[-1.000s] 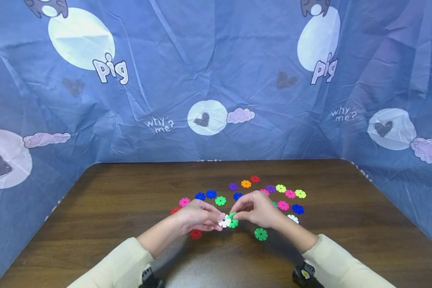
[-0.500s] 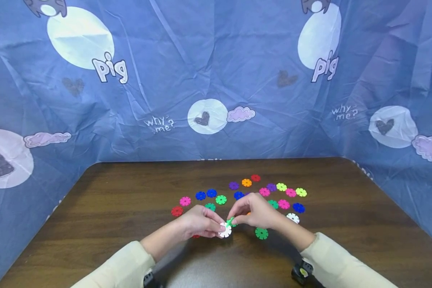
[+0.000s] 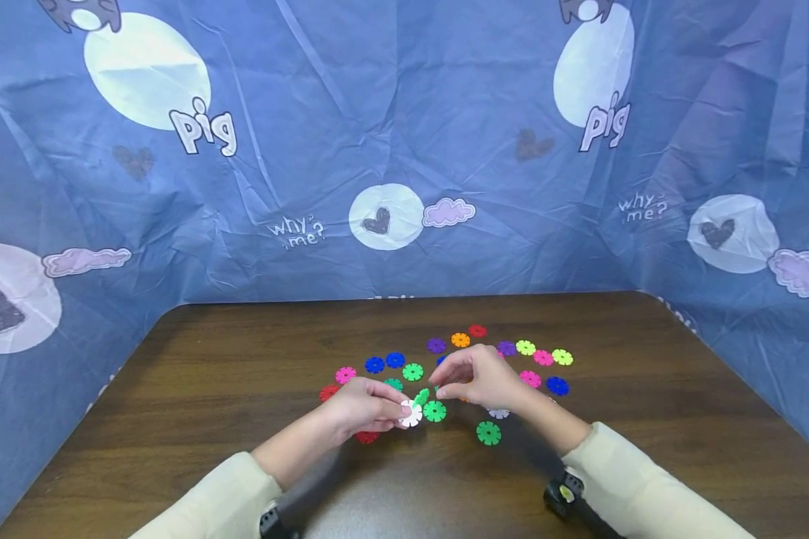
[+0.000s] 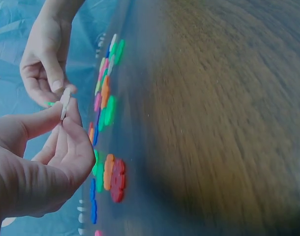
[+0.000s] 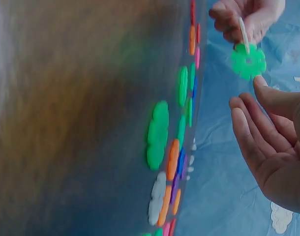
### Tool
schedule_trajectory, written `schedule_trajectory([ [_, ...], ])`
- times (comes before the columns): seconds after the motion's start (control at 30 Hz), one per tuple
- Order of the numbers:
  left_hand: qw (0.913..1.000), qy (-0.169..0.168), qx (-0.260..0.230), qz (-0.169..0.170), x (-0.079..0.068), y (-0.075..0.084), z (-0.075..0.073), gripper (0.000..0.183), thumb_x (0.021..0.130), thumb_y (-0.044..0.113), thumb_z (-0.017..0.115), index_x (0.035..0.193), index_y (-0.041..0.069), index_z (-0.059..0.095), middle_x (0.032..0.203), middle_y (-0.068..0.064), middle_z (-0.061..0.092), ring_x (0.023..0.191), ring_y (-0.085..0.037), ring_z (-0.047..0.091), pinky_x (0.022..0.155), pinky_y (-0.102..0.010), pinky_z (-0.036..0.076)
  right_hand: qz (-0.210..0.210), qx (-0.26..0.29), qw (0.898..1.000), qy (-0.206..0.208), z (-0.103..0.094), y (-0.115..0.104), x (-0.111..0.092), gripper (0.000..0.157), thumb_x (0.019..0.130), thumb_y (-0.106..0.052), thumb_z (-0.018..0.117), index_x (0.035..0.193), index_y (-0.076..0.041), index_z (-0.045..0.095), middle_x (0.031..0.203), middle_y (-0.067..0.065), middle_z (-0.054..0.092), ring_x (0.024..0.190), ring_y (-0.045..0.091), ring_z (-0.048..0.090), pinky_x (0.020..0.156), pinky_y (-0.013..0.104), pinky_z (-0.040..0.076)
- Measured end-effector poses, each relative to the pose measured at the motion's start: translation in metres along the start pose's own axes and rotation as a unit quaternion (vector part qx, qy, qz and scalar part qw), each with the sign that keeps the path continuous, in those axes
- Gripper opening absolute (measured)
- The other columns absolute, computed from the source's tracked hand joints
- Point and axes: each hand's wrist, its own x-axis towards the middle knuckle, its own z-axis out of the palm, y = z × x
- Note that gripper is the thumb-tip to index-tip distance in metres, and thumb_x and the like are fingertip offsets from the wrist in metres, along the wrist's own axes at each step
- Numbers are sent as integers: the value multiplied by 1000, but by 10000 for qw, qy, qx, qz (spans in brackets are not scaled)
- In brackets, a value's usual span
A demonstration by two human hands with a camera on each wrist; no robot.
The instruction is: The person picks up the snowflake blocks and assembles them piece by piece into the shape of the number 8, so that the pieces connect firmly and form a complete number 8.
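Note:
Between the thumb and fingers of my left hand (image 3: 364, 410) is a white notched snowflake disc (image 3: 413, 414), held above the table. A green snowflake disc (image 5: 248, 61) is slotted into it at an angle, standing out from its far side. My right hand (image 3: 482, 380) hovers just to the right, fingers and thumb spread apart with nothing between them. In the right wrist view its thumb tip (image 5: 259, 81) overlaps the green disc's lower edge. The left wrist view has the white disc (image 4: 65, 103) edge-on, hiding most of the green one.
Loose snowflake discs lie scattered on the brown wooden table (image 3: 229, 352), among them a green disc (image 3: 488, 433), a blue disc (image 3: 557, 385) and a red disc (image 3: 367, 436). A blue printed cloth (image 3: 310, 150) hangs behind the table and along both sides.
My right fingers have let go of the green disc and moved apart from it. My left hand still holds the white disc, now slightly higher and further left, with the green one attached.

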Motion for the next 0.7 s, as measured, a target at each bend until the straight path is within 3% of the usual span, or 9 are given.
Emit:
schedule_trajectory([
  [0.23,10000,91,-41,2,-2,-1,-7,22,87,6,68,105,-7,66,78,0,72,68,-6,67,66,-18,55,580,-564,9965,218,-10,16,1,17,79,-9,77,95,-4,73,92,12,75,79,17,71,70,23,58],
  [0.43,9999,91,83,12,-3,-3,-10,25,87,10,70,106,-6,67,83,-3,74,71,-8,68,71,-22,57,1127,-1245,9857,-96,-10,23,-1,21,74,-6,81,93,-5,73,89,6,74,77,12,65,70,25,56],
  [0.7,9999,57,28,91,-2,-4,-9,22,87,7,69,104,-7,67,84,-4,74,71,-7,67,67,-19,55,1111,-1997,9734,-144,-5,22,-3,22,69,2,82,87,-4,73,80,5,70,73,13,59,67,24,53],
])
